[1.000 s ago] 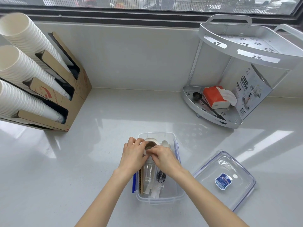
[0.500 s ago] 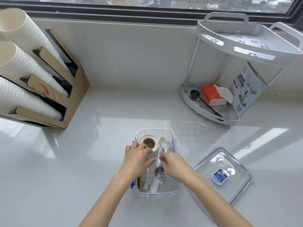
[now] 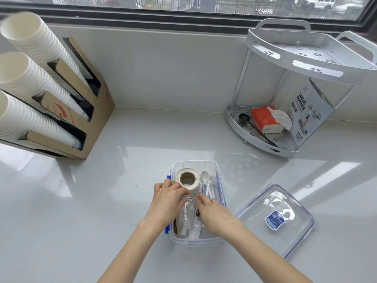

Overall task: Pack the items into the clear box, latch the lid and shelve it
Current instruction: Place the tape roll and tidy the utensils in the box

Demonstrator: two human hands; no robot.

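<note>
The clear box [image 3: 195, 241] stands on the white counter in front of me, lid off. Inside it a roll of beige tape [image 3: 187, 179] stands on end at the far left, a white spoon [image 3: 204, 176] lies beside it, and several clear-wrapped cutlery packs [image 3: 208, 188] fill the middle. My left hand [image 3: 169, 199] reaches in from the left, fingers resting on a clear pack just below the roll. My right hand [image 3: 216, 213] lies flat over the packs, fingertips touching them. The clear lid [image 3: 275, 217] with a blue label lies right of the box.
A white two-tier corner rack [image 3: 263, 147] stands at the back right; its lower tier holds a red tissue pack [image 3: 265, 119], a black scoop and a printed carton. A cardboard dispenser [image 3: 91, 111] with stacked paper cups stands at the left. A window runs along the back.
Both hands let go of the tape roll, now standing at the box's far end. They slid back toward me onto the wrapped packs. The view also shifted slightly.
</note>
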